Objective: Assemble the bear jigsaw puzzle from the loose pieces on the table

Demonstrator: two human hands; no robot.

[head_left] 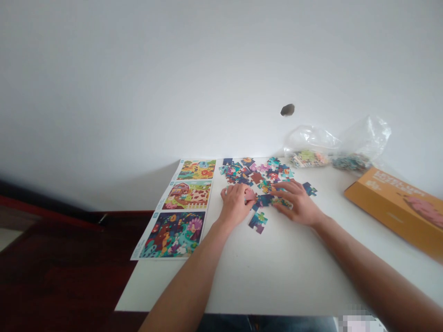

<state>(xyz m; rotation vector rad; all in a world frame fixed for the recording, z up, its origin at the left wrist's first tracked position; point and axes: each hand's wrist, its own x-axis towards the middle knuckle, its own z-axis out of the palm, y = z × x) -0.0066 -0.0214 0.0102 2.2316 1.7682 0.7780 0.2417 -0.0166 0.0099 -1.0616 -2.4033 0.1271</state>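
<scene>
Jigsaw pieces (256, 175) lie in a loose heap at 12 o'clock on the white bench (242, 286), just ahead of both hands. The left hand (235, 205) is curled, its thumb and fingers apparently pinching a pink piece (249, 195), though the hand partly hides the grip. The right hand (297, 203) is spread, its fingers (284, 196) resting on pieces at the heap's near edge, close to the left hand but not touching it. One separate piece (258, 222) lies just below the hands, and another (309, 188) sits just beyond the right hand at about 2 o'clock. A printed sheet (173, 235) at 10 o'clock shows three colourful pictures in a column. Two clear plastic bags (309, 145) (363, 138) holding more pieces sit at 1 o'clock, with an orange cardboard box (391, 203) at 2 o'clock. The step in hand appears to be handling the pieces singly; the pinched pink piece calls for a spot among its neighbours.
</scene>
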